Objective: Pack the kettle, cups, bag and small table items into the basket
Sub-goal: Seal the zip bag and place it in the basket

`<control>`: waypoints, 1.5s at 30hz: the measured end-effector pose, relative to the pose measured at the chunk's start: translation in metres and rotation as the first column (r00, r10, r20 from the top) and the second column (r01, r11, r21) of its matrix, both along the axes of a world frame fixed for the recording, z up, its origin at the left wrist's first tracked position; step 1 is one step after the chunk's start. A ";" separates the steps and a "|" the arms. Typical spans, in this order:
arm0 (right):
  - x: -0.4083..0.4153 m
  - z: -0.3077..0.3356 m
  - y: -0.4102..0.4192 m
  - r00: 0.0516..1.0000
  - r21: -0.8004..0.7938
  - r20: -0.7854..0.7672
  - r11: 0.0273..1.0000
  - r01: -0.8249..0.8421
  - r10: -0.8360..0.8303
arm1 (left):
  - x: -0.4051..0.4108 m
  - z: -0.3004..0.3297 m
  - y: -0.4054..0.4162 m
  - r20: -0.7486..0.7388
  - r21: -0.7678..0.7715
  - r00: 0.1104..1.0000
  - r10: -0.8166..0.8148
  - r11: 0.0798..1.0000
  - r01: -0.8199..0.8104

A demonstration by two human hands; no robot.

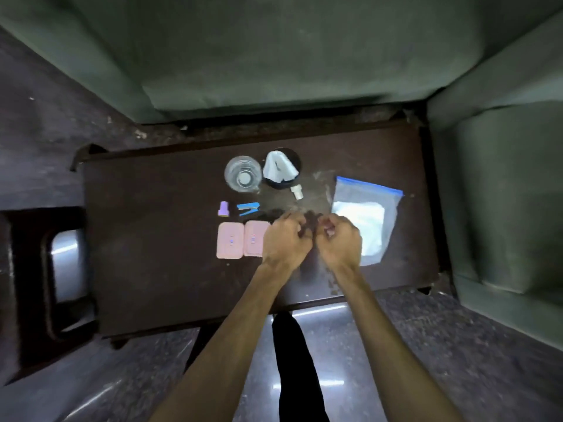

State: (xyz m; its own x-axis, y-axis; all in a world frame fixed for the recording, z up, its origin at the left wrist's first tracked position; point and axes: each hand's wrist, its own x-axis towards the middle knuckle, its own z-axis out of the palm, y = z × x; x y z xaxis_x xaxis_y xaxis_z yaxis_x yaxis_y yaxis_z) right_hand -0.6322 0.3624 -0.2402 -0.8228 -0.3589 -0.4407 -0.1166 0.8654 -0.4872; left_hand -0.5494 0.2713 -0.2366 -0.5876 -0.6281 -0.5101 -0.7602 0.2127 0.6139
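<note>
Two pink cases lie just left of the left hand, smooth rounded plastic, long axes running away from the person. Both hands sit curled; whether the left or the right hand pinches anything, I cannot tell. The bag, crinkly clear plastic, touches the right hand's right side; that hand is nearer

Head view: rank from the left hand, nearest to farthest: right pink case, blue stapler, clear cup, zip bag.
From the left hand:
1. Right pink case, directly at its left, partly under the hand.
2. Blue stapler, just beyond, up and left.
3. Clear cup, farther back on the table.
The zip bag lies right, past the right hand; too close to the cup to rank.
</note>
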 end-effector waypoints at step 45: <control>0.035 0.054 -0.091 0.698 -0.604 0.615 0.788 0.118 0.367 | 0.155 0.044 -0.127 -0.188 0.928 0.339 0.922 0.280 -0.245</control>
